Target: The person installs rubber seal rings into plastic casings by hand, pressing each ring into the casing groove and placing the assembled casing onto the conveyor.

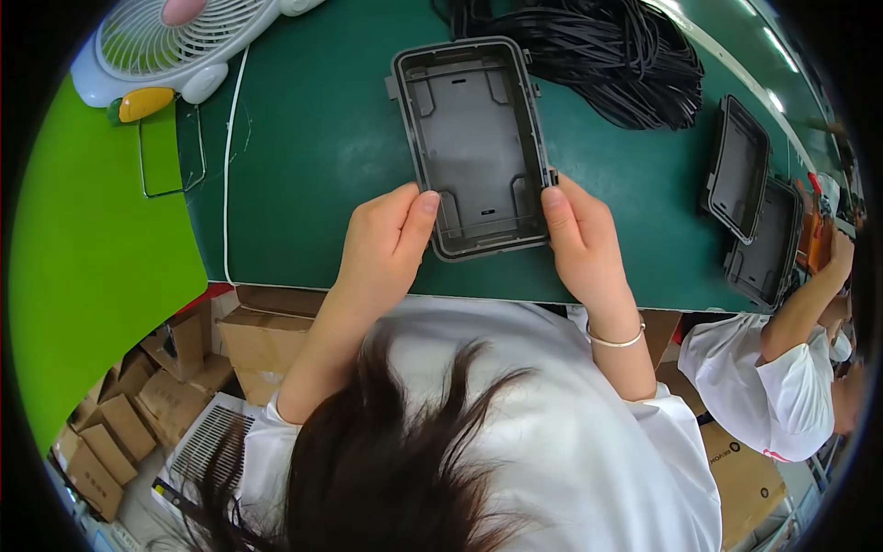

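A dark grey plastic case shell (475,138) is held between my two hands over the green table, its hollow inside facing up. My left hand (386,235) grips its lower left side, thumb on the rim. On the lower right side, my right hand (581,235) closes the same way, thumb along the edge. The fingers under the shell are hidden. Beyond it, near the far side of the table, lies a bundle of black rubber cords (616,64).
Two similar case shells (739,170) lie overlapping at the right. A white fan (175,51) stands at the upper left, near a white cable (230,175) across the green table (313,138). Cardboard boxes (262,345) sit below the table. A co-worker's arm (809,308) is at far right.
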A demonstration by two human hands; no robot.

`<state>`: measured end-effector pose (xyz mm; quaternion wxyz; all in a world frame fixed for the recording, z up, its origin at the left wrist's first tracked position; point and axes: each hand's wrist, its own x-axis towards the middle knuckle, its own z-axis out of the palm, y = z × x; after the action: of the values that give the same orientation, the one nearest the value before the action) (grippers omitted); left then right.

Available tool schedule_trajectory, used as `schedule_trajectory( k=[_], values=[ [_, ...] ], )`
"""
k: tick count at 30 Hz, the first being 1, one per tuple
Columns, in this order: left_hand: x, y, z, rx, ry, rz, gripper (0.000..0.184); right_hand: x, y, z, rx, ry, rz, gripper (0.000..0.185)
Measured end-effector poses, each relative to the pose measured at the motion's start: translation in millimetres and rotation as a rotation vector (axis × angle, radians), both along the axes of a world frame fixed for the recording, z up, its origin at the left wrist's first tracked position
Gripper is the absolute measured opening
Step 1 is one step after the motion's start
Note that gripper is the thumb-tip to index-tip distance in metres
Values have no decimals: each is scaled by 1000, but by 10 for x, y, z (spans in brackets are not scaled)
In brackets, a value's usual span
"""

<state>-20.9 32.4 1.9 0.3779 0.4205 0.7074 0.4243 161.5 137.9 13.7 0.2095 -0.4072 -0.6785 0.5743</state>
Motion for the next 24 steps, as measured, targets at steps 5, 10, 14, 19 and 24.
schedule_trajectory(
  k=[5, 10, 14, 19, 24],
  values=[
    [22, -75, -94, 132, 164, -53, 33, 69, 17, 3, -215, 49, -32, 30],
    [-8, -97, -81, 32, 88, -57, 25, 6, -10, -24, 169, -176, 49, 36],
    [41, -104, 36, 127, -19, 108, 15, -32, -79, -2, 680, -190, -39, 48],
    [118, -139, -72, 307, 521, -20, 26, -74, -128, -124, 847, -250, 34, 57],
    [101, -145, -39, 197, 434, -45, 26, -80, -92, -101, 600, -22, 1, 51]
  ],
)
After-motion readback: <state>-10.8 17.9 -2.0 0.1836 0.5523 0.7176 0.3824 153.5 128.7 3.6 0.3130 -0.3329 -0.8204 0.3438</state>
